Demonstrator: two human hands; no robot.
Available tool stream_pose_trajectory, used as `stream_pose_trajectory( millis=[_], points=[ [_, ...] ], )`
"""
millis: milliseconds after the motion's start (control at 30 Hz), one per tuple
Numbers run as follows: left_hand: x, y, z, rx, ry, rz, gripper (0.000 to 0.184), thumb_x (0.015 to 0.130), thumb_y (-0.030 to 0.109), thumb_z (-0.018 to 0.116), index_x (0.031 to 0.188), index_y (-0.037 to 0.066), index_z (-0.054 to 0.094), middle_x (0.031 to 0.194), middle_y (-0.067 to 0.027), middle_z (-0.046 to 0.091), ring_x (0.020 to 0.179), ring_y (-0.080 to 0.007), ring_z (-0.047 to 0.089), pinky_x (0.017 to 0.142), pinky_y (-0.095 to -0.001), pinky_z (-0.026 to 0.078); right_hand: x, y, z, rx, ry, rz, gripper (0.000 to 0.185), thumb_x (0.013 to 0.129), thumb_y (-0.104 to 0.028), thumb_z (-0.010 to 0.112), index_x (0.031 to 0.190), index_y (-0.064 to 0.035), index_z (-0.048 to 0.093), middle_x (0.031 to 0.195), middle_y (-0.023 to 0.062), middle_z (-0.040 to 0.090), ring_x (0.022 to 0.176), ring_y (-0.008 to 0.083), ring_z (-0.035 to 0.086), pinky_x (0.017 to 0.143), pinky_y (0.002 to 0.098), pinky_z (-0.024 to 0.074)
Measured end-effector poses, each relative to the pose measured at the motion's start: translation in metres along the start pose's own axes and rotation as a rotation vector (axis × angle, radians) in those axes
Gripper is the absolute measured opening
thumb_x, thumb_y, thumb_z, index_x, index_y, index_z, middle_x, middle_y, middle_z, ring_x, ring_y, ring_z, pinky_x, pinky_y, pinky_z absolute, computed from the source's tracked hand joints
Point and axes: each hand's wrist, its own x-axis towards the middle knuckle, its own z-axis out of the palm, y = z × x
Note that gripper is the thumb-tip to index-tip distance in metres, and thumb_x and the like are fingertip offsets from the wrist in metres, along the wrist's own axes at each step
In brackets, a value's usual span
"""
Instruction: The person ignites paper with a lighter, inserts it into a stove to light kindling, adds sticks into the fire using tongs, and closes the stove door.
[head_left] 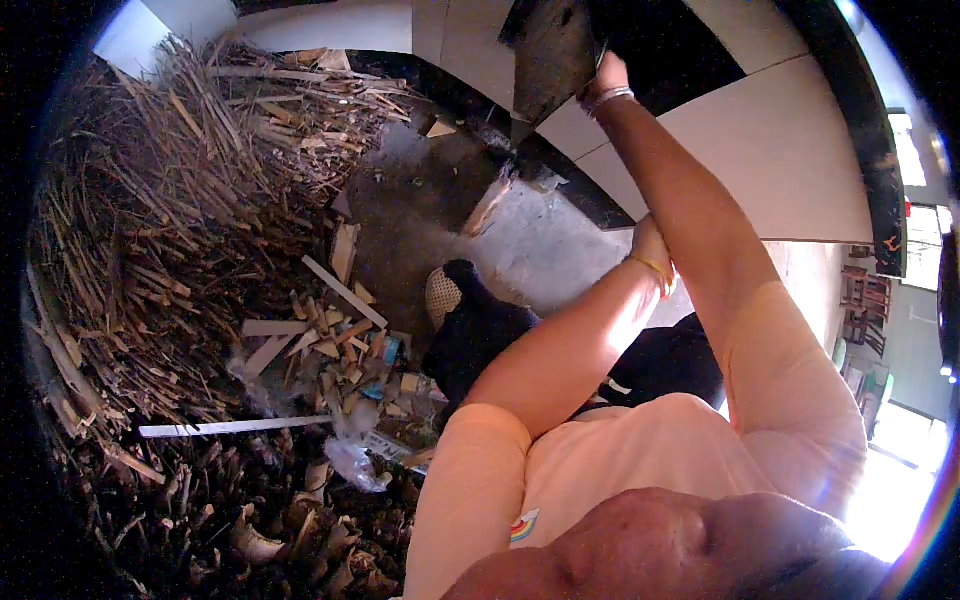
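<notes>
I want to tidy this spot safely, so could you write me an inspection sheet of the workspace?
Surface: dusty grey floor with a pale patch.
Job's things: dark panel, standing by an opening in the tiled front.
Clutter: heaped sticks, scattered wood scraps, white strip, crumpled clear plastic.
Hands: right hand at the panel's edge, grip unclear; left hand partly hidden by the right forearm.
Cables: nothing seen.
Surroundings: wooden chairs, bright windows.

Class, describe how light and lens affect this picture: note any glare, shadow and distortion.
Head view: glare washes out the lower-right window; head view: shadow blackens the opening behind the pale panels; head view: wide-angle distortion bows their outer edge.
</notes>
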Motion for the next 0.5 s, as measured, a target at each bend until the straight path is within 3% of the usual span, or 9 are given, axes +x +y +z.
stream_pose_trajectory(
  millis=[67, 167, 233, 300, 333, 367, 433, 467, 500],
  points=[
    [0.015, 0.009, -0.001, 0.006, -0.03, -0.003, 0.034, 0.09, 0.035, 0.051, 0.11, 0.009, 0.058, 0.11, -0.0048, 0.062, 0.103, -0.0222, 0.056, 0.089, -0.0401, 0.044, 0.012, 0.003, 0.003, 0.096, 0.067, 0.058, 0.028, 0.086, -0.03, 0.047, 0.09, -0.0076, 0.064, 0.081, 0.0095, 0.063, 0.072, 0.0265, 0.061, 0.061, 0.0393, 0.0487],
    [0.021, 0.01, -0.008, -0.067, -0.072, -0.036, 0.035, 0.09, 0.035, 0.051, 0.111, 0.009, 0.058, 0.111, -0.0048, 0.062, 0.104, -0.0219, 0.056, 0.09, -0.0401, 0.044, -0.007, -0.071, -0.006, 0.16, 0.087, 0.249, 0.03, 0.088, -0.029, 0.047, 0.1, -0.0065, 0.063, 0.095, 0.0082, 0.065, 0.09, 0.0273, 0.062, 0.077, 0.0393, 0.0495],
    [0.018, 0.004, -0.009, -0.143, -0.081, -0.067, 0.035, 0.09, 0.036, 0.051, 0.112, 0.009, 0.057, 0.112, -0.005, 0.062, 0.105, -0.0216, 0.056, 0.089, -0.0398, 0.044, -0.032, -0.128, -0.008, -0.834, -0.217, 0.14, 0.026, 0.089, -0.027, 0.049, 0.099, -0.0078, 0.063, 0.093, 0.0067, 0.065, 0.089, 0.0246, 0.063, 0.076, 0.0375, 0.0497],
    [0.009, -0.005, -0.006, -0.065, 0.014, -0.005, 0.034, 0.093, 0.03, 0.042, 0.114, 0.006, 0.056, 0.108, -0.0066, 0.063, 0.097, -0.0192, 0.059, 0.079, -0.0329, 0.048, -0.06, -0.13, 0.005, -0.457, -0.075, 0.055, 0.022, 0.083, -0.025, 0.059, 0.089, -0.0051, 0.062, 0.077, 0.0092, 0.065, 0.069, 0.0245, 0.064, 0.06, 0.0363, 0.0507],
    [0.002, -0.011, -0.004, -0.092, 0.109, -0.084, 0.03, 0.093, 0.031, 0.044, 0.108, 0.008, 0.057, 0.095, -0.0055, 0.065, 0.079, -0.0186, 0.062, 0.061, -0.0327, 0.049, -0.074, -0.13, 0.011, -0.275, -0.021, -0.002, 0.021, 0.079, -0.025, 0.063, 0.083, -0.0038, 0.062, 0.069, 0.0105, 0.065, 0.059, 0.0245, 0.064, 0.052, 0.0357, 0.0511],
    [0.005, -0.024, -0.015, -0.089, 0.107, -0.089, 0.03, 0.093, 0.031, 0.044, 0.108, 0.008, 0.057, 0.095, -0.0055, 0.065, 0.079, -0.0186, 0.062, 0.061, -0.0327, 0.049, -0.092, -0.151, 0.012, 0.112, -0.004, 0.214, 0.02, 0.082, -0.022, 0.059, 0.085, -0.0031, 0.06, 0.067, 0.01, 0.061, 0.054, 0.0236, 0.06, 0.048, 0.0353, 0.0487],
    [0.006, -0.048, -0.035, 0.001, 0.01, -0.113, 0.025, 0.091, 0.033, 0.049, 0.098, 0.011, 0.057, 0.081, -0.0034, 0.062, 0.06, -0.0166, 0.056, 0.046, -0.0304, 0.039, -0.125, -0.218, 0.001, 0.749, 0.13, 0.63, 0.018, 0.086, -0.018, 0.05, 0.09, -0.0019, 0.057, 0.061, 0.0085, 0.054, 0.045, 0.0216, 0.052, 0.04, 0.0343, 0.0432],
    [-0.001, -0.051, -0.035, 0.03, 0.008, -0.13, 0.023, 0.09, 0.035, 0.051, 0.093, 0.012, 0.057, 0.075, -0.0024, 0.06, 0.052, -0.0157, 0.052, 0.04, -0.0293, 0.035, -0.137, -0.191, 0.004, 0.072, -0.155, 0.176, 0.01, 0.083, -0.016, 0.05, 0.083, -0.0072, 0.055, 0.06, 0.0076, 0.052, 0.045, 0.0206, 0.048, 0.04, 0.0328, 0.0363],
    [-0.009, -0.054, -0.035, 0.059, 0.006, -0.146, 0.022, 0.089, 0.036, 0.053, 0.089, 0.014, 0.057, 0.069, -0.0014, 0.058, 0.045, -0.0148, 0.048, 0.034, -0.0283, 0.03, -0.147, -0.224, 0.0, 0.759, 0.053, 0.594, 0.009, 0.084, -0.016, 0.05, 0.082, -0.0077, 0.053, 0.058, 0.0074, 0.05, 0.043, 0.0179, 0.046, 0.037, 0.0308, 0.0321]
  ],
)
